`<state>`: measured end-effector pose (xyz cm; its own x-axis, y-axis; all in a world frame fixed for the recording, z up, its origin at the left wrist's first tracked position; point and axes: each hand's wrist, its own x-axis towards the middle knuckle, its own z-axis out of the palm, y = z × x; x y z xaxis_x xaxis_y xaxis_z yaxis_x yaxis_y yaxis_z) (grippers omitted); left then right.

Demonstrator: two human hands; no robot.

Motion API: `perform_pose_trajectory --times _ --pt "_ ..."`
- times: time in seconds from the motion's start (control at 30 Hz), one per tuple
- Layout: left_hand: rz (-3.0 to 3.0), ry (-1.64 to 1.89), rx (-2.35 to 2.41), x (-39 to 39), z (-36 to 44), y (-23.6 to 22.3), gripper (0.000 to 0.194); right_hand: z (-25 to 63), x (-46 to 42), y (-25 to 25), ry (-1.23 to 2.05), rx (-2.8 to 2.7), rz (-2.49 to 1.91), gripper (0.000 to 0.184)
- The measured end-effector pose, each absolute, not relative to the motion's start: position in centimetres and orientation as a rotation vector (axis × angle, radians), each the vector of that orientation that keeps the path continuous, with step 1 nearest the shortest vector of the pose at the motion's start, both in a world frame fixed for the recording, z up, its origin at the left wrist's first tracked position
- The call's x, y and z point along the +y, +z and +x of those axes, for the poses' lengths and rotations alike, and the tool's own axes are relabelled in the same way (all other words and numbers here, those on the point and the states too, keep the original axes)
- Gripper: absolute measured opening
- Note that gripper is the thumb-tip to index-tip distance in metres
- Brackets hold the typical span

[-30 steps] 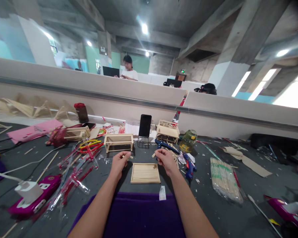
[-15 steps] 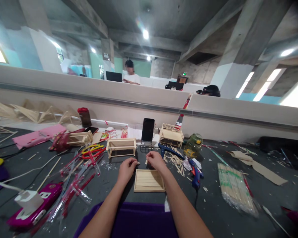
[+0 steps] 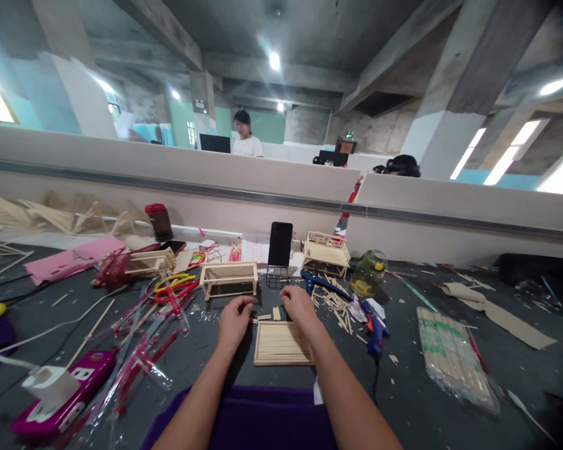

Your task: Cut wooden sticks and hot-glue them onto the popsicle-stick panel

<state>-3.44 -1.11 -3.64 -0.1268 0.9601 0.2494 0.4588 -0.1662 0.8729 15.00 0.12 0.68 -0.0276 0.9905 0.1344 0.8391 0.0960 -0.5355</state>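
A shallow rectangular tray of wooden sticks lies in front of me. Just past its far edge, several short cut stick pieces rest on the dark table. My left hand is at the tray's far left corner, fingers loosely bent beside the pieces, with nothing seen in them. On the other side, my right hand hovers over the tray's far right corner. Its fingers curve down, apart from the pieces, and look unloaded. My right hand and forearm cover the tray's right end.
Behind stand a small stick frame, a propped phone and a miniature stick bed. To the right are scattered stick offcuts, a blue glue gun, a green bottle and bagged sticks. A power strip lies left.
Both hands came together past the tray holding short sticks, then let them go. The pieces now lie on the table, and the hands have drawn slightly apart.
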Motion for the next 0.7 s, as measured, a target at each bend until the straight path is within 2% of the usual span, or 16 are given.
perform_pose_trajectory --times 0.2,0.37,0.57,0.7 --pt "1.802 1.054 1.633 -1.9 -4.7 -3.3 0.016 15.2 0.5 0.5 0.456 -2.042 -1.763 0.017" --pt "2.025 0.791 1.667 -2.3 -4.9 -3.2 0.013 15.2 0.4 -0.6 0.511 -2.125 -1.639 0.031" --pt "1.912 0.992 1.687 -2.2 -4.6 -2.7 0.009 15.6 0.2 -0.6 0.440 -1.997 -1.618 0.026" --pt "1.537 1.153 1.441 -2.3 -4.1 -2.3 0.020 15.4 -0.1 0.1 0.499 -1.962 -1.501 0.023"
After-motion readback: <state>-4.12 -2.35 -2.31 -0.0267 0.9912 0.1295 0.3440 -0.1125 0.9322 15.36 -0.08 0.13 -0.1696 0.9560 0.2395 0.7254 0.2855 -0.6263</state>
